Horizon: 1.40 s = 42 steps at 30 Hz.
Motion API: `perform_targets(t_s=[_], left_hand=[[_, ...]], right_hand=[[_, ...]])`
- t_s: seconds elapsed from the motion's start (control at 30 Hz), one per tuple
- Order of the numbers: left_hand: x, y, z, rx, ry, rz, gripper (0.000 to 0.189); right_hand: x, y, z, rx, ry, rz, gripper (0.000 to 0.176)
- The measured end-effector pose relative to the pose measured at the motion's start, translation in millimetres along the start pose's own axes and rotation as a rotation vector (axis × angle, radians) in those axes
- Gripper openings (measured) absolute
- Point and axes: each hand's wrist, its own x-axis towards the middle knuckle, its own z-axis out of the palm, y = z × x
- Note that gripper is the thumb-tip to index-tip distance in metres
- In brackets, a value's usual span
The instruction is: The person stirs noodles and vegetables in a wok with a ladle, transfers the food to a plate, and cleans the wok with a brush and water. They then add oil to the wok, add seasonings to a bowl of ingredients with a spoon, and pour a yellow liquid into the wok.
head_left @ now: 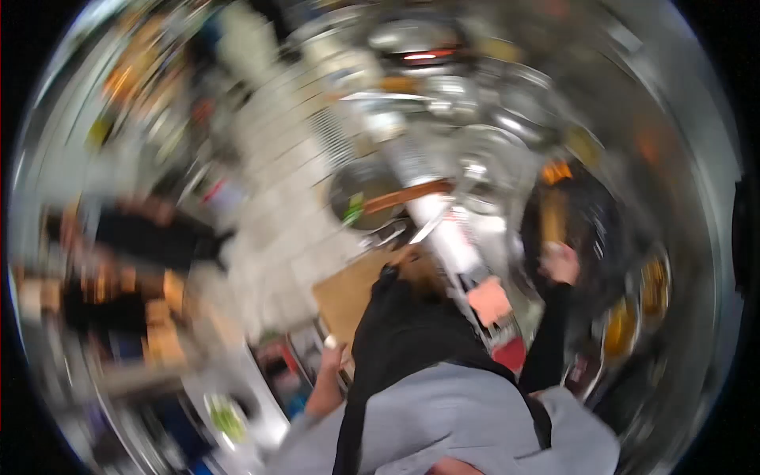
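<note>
My right hand (560, 264) reaches over a large black wok (590, 229) on the right. It is closed around the lower end of a long light-brown handle (552, 218), wooden by its look. Beyond the handle, at the far side of the wok, is a bright orange patch (556, 172), too smeared to name. Low at my left side hangs my left hand (332, 366). A small white thing (330, 342) shows at its fingertips, blurred beyond naming.
Metal bowls (491, 162) and a dark round pan (368, 190) with a brown stick across it lie ahead. A brown board (344, 293) is near my front. Left of the tiled floor (277, 198), a counter holds a plate of green food (227, 418). A dark-clothed person (150, 237) is at left.
</note>
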Motion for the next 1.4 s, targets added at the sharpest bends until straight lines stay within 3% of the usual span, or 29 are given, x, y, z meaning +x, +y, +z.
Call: perform_targets(t_s=[0.03, 0.07, 0.1, 0.13, 0.17, 0.23, 0.27, 0.33, 0.37, 0.43, 0.47, 0.5, 0.57, 0.6, 0.63, 0.67, 0.73, 0.8, 0.87, 0.9, 1.0, 1.07, 1.13, 1.27, 1.37, 1.4], left_hand=[[19.3, 25.2, -18.4, -0.066, -0.102, -0.07, 0.047], [3.2, 69.1, -17.0, -0.189, -0.102, -0.013, 0.046], [0.3, 108.3, -19.4, -0.202, -0.006, -0.084, 0.048], [8.1, 129.3, -21.5, -0.155, 0.035, -0.048, 0.05], [17.5, 146.3, -24.9, -0.107, 0.078, -0.014, 0.053], [8.2, 187.9, -18.9, 0.117, -0.032, 0.036, 0.05], [21.0, 190.2, -21.4, 0.153, -0.102, 0.014, 0.046], [60.3, 197.9, -33.9, 0.621, -0.279, 0.309, 0.04], [69.9, 205.6, -33.8, 0.848, -0.369, 0.453, 0.038], [59.0, 218.3, -22.4, 0.813, -0.242, 0.471, 0.037], [59.3, 224.8, -12.2, 0.785, -0.181, 0.486, 0.037], [64.6, 229.1, -7.8, 0.786, -0.158, 0.551, 0.04], [56.7, 238.0, 2.9, 0.811, -0.131, 0.449, 0.039], [43.9, 242.5, 13.6, 0.822, -0.12, 0.393, 0.039], [32.2, 249.0, 17.4, 0.833, -0.296, 0.442, 0.034], [21.8, 249.7, 24.4, 0.827, -0.314, 0.416, 0.032], [10.9, 252.3, 33.9, 0.815, -0.356, 0.368, 0.03], [22.4, 245.5, 35.4, 0.769, -0.387, 0.285, 0.027], [57.1, 227.1, 26.7, 0.726, -0.367, 0.271, 0.026], [61.6, 225.8, 27.0, 0.786, -0.304, 0.359, 0.032], [26.6, 230.0, 34.2, 0.889, -0.157, 0.386, 0.042], [50.1, 221.8, 31.5, 1.038, -0.273, 0.357, 0.048], [81.7, 218.5, 22.9, 1.224, -0.384, 0.324, 0.045], [65.1, 219.6, 40.4, 0.85, -0.369, 0.341, 0.035], [64.2, 230.0, 41.5, 0.683, -0.346, 0.352, 0.03], [56.2, 233.4, 45.4, 0.587, -0.394, 0.322, 0.029]], right_hand=[[-57.8, -29.3, 13.1, -0.101, 0.051, 0.016, 0.04], [-59.5, -18.3, 12.9, -0.135, 0.095, -0.267, 0.034], [-61.2, -7.4, 11.0, -0.185, 0.151, -0.548, 0.029], [-62.0, -54.4, -0.3, -0.07, 0.0, -0.061, 0.022], [-29.1, -48.9, -2.3, -0.001, 0.127, -0.093, 0.022], [60.1, -22.6, 4.5, 0.046, 0.631, -0.338, 0.023], [82.8, -18.6, 11.2, 0.051, 0.773, -0.355, 0.024], [54.7, -23.3, 33.1, -0.033, 0.638, -0.203, 0.029], [25.2, -18.7, 37.3, -0.158, 0.525, -0.339, 0.03], [-38.9, -7.8, 44.2, -0.093, 0.318, -0.477, 0.024], [-63.8, -13.2, 41.1, -0.2, 0.368, -0.488, 0.025], [-41.3, -4.7, 36.6, -0.284, 0.398, -0.464, 0.023], [13.5, -20.6, -2.6, -0.424, 0.326, -0.432, 0.02], [52.3, -21.1, -8.3, -0.113, 0.549, -0.374, 0.021], [71.0, -27.0, -16.7, -0.071, 0.734, -0.376, 0.026], [70.7, -32.4, -10.4, 0.007, 0.763, -0.284, 0.027], [45.1, -17.9, 7.3, -0.17, 0.504, -0.335, 0.03], [-17.9, 13.8, 12.7, -0.141, 0.245, -0.565, 0.032], [-97.5, 3.4, -15.0, -0.295, 0.119, -0.459, 0.031], [-109.5, -11.0, -43.0, -0.459, 0.091, -0.34, 0.03], [-44.6, -30.2, -80.7, -0.753, 0.134, -0.273, 0.028], [53.3, -9.9, -70.6, -0.781, 0.216, -0.255, 0.024], [62.4, -21.0, -26.9, -0.679, 0.364, -0.129, 0.021], [-43.4, -19.5, 39.4, -0.35, 0.266, -0.264, 0.032], [-5.7, -15.5, 33.9, -0.296, 0.43, -0.349, 0.033], [49.8, 4.3, 21.9, -0.199, 0.49, -0.404, 0.03]])
